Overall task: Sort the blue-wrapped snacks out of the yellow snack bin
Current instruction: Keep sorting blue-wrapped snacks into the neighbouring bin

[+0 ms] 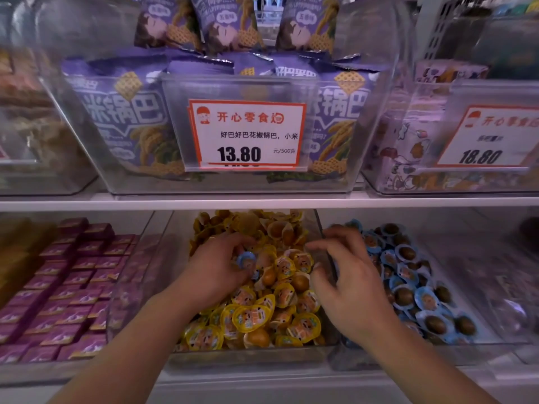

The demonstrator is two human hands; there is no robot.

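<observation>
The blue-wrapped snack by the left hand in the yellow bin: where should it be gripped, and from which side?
Pinch the blue-wrapped snack across its flat blue rim, coming from above. It lies on top of the yellow-wrapped snacks, lid tilted toward the camera, so its rim is exposed. The left hand already touches it; whether it grips it, I cannot tell.

Two bare forearms enter from the bottom edge of the head view, each ending in a bare hand. The left hand and the right hand wear no gloves. No sleeves, cuffs, watches or bracelets show anywhere along the visible length of either arm. The fingernails that can be seen look short and plain, though motion blur softens them, most of all on the right hand. The fingers look slender, and both wrists are narrow.
</observation>
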